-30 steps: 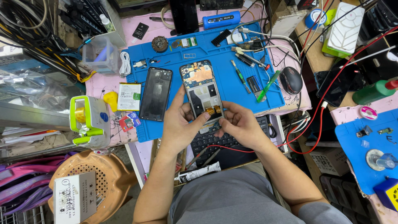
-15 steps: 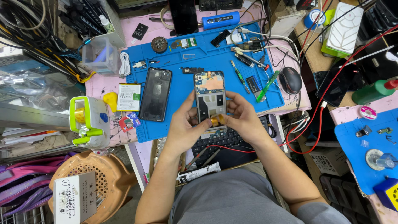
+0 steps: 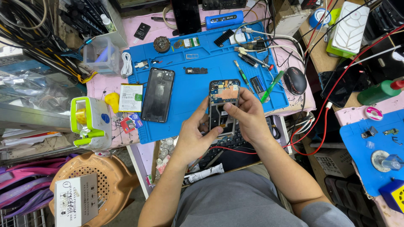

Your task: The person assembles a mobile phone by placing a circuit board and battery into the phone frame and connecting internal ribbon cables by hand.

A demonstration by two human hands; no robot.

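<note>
Both hands hold an opened phone [image 3: 224, 105] with its back off, its circuit board and frame showing, upright above the near edge of the blue work mat [image 3: 189, 90]. My left hand [image 3: 194, 136] grips its lower left side, thumb on the frame. My right hand [image 3: 248, 115] wraps the right side, with fingers on the inner part. A black phone back cover [image 3: 158, 94] lies on the mat to the left, beside a white phone battery [image 3: 130, 97].
A green-handled tool [image 3: 272, 86], screwdriver [image 3: 243, 76], small parts and a black mouse [image 3: 294, 80] lie right of the phone. A green-and-white tape dispenser [image 3: 90, 122] stands left. Red cables [image 3: 320, 126] run along the right. A keyboard [image 3: 229, 141] sits under my hands.
The hands have lifted the phone off the mat, drawn it nearer and turned it more upright. The right hand has moved from the bottom edge up along the right side.
</note>
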